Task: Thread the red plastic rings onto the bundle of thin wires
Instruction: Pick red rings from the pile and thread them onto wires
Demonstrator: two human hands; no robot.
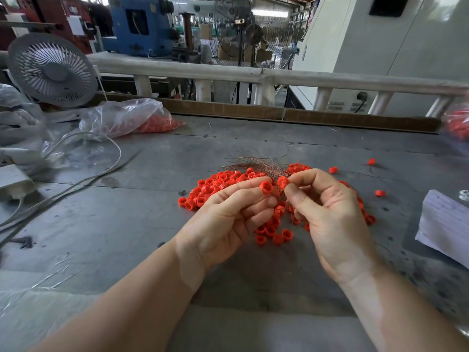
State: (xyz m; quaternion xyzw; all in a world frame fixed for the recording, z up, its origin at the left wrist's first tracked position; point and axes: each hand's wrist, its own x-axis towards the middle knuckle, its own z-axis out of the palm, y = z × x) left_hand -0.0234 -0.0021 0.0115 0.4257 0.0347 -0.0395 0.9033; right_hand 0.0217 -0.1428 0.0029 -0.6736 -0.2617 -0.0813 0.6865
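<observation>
Bare grey table [142,224] lies open before my left hand [228,219], with loose cables [83,184] and a plastic bag of rings [132,118] crowding its far left. My right hand [327,212] has the paper stack [446,224] close alongside. The pile of red rings [215,184] blocks the middle.

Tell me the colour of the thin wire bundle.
Coppery reddish-brown, the bundle of thin wires fanning out above the hands; head view.

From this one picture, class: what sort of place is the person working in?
Most likely a factory floor or workshop. A blue machine and a standing fan fill the hall behind, and the worn metal bench holds a heap of red rings for hand assembly.
</observation>
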